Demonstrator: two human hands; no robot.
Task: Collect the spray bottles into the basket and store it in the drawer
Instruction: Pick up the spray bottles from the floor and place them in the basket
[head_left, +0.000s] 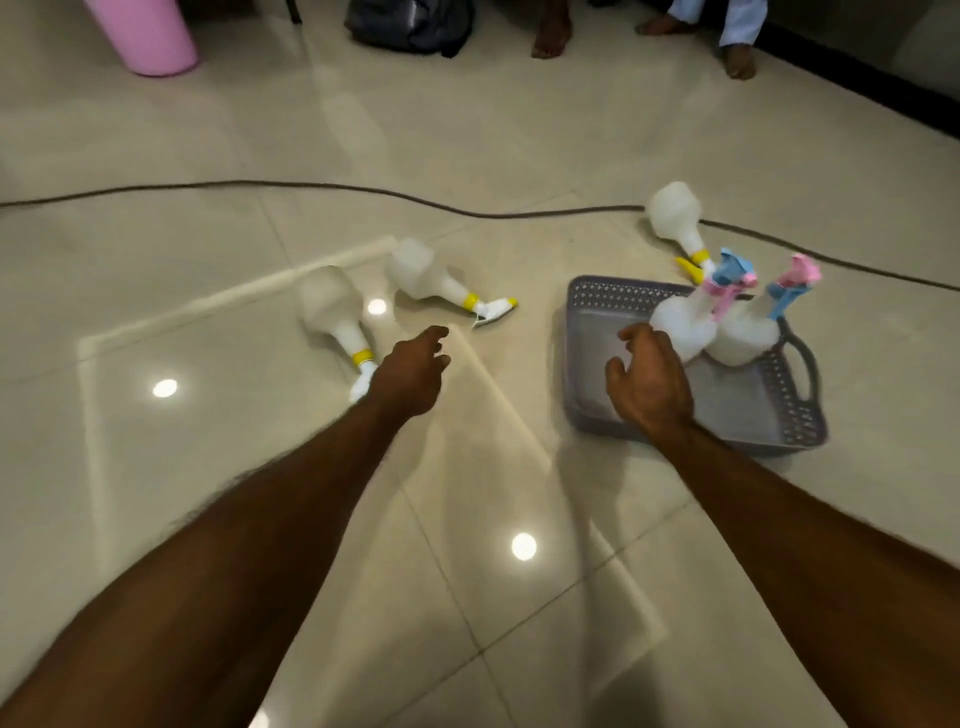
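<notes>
Two bottles (717, 327) stand in the basket (800, 415); three lie on the floor (519, 130). Left hand (410, 374) and right hand (649, 384) are empty, fingers loosely spread. Risk: a hasty drop could topple the upright pair.

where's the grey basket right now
In the head view the grey basket sits on the floor at right, under the right hand, holding two spray bottles.

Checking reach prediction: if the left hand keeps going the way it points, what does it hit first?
Probably the middle yellow-collared spray bottle lying on the floor; the left hand points up-right toward its nozzle end. Depth is unclear, so it may pass above it.
</notes>
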